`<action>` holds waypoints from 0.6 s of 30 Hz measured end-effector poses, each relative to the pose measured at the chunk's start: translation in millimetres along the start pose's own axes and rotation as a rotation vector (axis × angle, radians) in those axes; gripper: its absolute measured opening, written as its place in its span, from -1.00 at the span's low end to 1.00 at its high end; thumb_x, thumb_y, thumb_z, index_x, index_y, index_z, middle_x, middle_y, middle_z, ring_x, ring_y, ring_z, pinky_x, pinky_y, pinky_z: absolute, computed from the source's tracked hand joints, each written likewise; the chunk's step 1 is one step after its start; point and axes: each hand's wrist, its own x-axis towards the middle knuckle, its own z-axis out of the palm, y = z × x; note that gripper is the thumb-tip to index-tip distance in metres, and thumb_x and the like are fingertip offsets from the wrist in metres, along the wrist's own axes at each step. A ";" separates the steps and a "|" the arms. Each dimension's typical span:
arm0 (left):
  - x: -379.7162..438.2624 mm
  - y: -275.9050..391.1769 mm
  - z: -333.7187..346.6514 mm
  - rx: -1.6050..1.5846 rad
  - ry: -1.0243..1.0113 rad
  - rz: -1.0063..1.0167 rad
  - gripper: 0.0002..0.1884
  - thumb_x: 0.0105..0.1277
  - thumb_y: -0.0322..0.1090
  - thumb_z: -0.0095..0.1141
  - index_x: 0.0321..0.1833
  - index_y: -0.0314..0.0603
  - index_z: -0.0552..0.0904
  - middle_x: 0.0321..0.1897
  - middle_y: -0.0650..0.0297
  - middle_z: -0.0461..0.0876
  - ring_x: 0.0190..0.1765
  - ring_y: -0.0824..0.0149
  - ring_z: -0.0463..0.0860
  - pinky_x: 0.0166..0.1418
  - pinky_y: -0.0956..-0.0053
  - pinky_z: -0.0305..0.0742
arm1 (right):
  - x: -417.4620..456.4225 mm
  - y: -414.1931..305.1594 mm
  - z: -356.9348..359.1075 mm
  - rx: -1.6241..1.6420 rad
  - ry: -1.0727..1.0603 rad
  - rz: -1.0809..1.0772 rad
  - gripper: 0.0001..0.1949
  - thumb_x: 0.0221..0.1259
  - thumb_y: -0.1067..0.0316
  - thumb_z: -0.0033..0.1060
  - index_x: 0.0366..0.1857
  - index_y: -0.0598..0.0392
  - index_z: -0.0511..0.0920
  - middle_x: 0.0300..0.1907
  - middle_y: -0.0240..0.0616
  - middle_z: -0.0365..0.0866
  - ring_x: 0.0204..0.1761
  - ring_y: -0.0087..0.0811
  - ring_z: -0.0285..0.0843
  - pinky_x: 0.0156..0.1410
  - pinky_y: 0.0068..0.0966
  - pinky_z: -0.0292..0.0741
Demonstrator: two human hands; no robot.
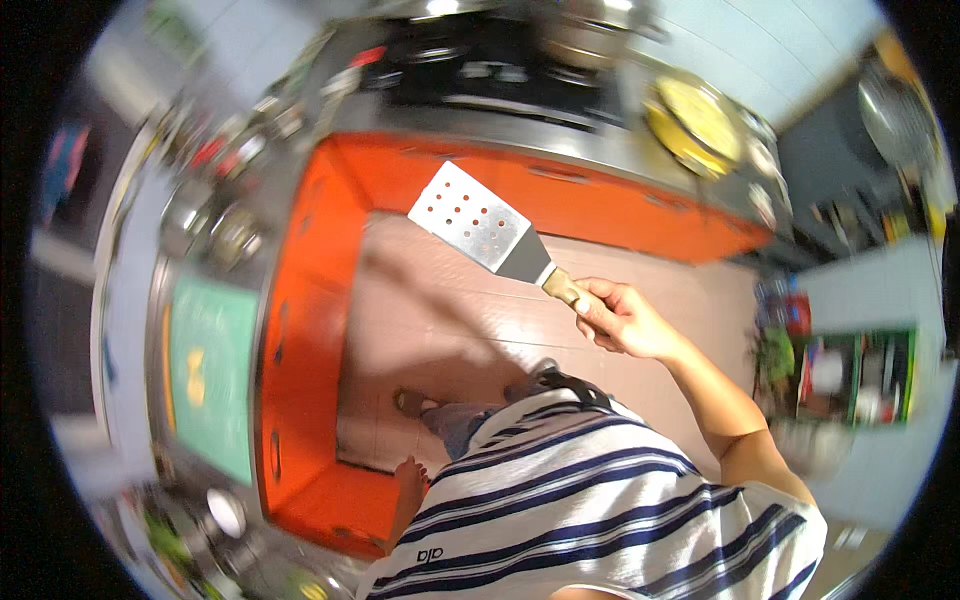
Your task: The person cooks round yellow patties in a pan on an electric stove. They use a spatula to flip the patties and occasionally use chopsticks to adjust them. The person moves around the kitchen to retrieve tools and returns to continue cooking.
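Observation:
A perforated metal spatula (476, 221) with a brass-coloured handle is held in my right hand (619, 315), over the tiled floor. Its blade points up and left, towards the orange cabinets. My left hand (411, 472) hangs low beside my striped shirt, near the lower orange cabinet; its fingers look apart and nothing shows in them. To the left, a green cutting board (214, 375) lies on the counter with a small yellowish item (196, 376) on it, too blurred to name.
A black gas stove (487, 75) with a metal pot (577, 37) stands at the top. Right of it is a yellow round container (690, 127). Metal bowls (236, 236) sit on the left counter. Orange cabinets (304, 300) border the floor; a green-framed shelf (855, 375) stands at right.

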 end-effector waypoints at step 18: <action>-62.9 223.2 370.6 0.568 -0.496 0.395 -0.77 0.36 -0.15 0.09 -0.41 -0.08 0.52 -0.62 0.30 0.47 -0.60 0.38 0.47 -0.58 0.39 0.30 | -153.7 -11.3 -360.0 -0.500 1.060 0.009 -0.67 0.43 0.31 0.09 0.15 0.27 0.51 -0.51 -0.42 0.54 -0.65 -0.71 0.21 -0.56 -0.67 0.18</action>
